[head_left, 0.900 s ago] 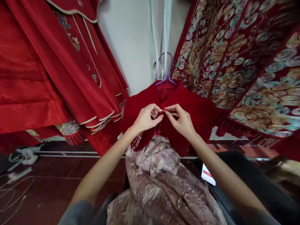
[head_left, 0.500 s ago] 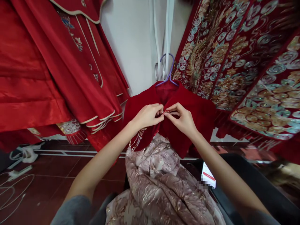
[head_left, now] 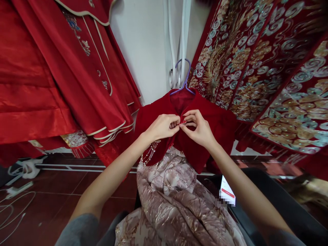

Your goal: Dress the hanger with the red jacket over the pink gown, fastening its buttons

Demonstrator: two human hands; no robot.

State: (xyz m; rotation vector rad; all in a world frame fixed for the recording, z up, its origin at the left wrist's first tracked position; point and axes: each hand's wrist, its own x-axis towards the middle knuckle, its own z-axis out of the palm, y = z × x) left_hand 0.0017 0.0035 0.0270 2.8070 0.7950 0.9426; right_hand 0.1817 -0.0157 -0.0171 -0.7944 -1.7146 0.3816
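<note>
A dark red velvet jacket (head_left: 217, 119) hangs from a purple hanger (head_left: 189, 73) in front of me. At its front opening, my left hand (head_left: 162, 126) is closed, thumb and index finger pinched at a small red fastening (head_left: 182, 122). From the other side my right hand (head_left: 200, 128) pinches the same fastening, fingertips almost meeting those of the left. Its exact form is partly hidden by the fingers. Strings of beads (head_left: 151, 150) dangle below my left wrist. Shiny pinkish patterned fabric (head_left: 176, 188) lies bunched under the jacket and over my lap.
Red garments (head_left: 97, 85) hang at the left, heavily embroidered ones (head_left: 243, 78) at the right. White straps (head_left: 182, 41) hang above the hanger. A lit phone (head_left: 227, 192) rests beside my right forearm. White cables (head_left: 17, 208) lie on the floor at the left.
My right hand has shifted slightly up, and its fingers have changed their hold a little. More of the red fastening shows between the fingertips. My left hand has barely moved.
</note>
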